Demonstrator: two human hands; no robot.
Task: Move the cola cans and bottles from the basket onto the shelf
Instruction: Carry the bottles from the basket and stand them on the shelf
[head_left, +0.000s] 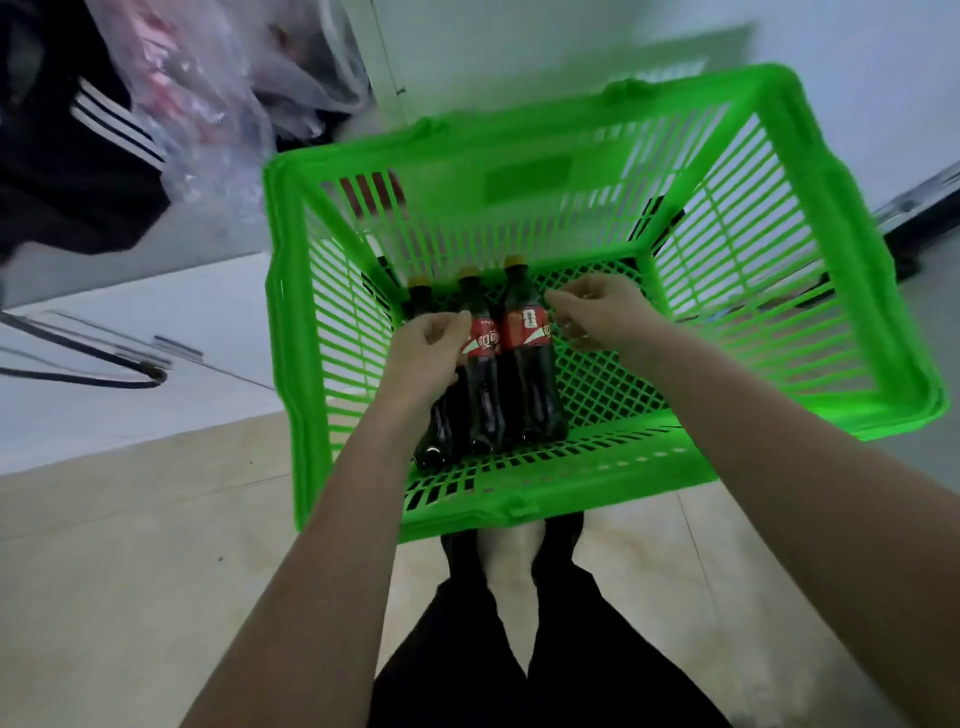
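Three dark cola bottles with red labels and yellow caps lie side by side in the left part of a green plastic basket (519, 512). My left hand (428, 353) lies over the left bottle (434, 441) at its label, fingers curled round it and fingertips against the middle bottle (485, 400). My right hand (602, 312) hovers just right of the right bottle (535, 384), fingers loosely curled, thumb tip at the label's edge and nothing held. No cans are visible. The shelf is not in view.
The basket stands on a beige tiled floor just in front of my feet (511, 566). Clear plastic bags (197, 104) and dark clothing (67, 171) hang at the upper left. A white wall corner (384, 62) rises behind the basket.
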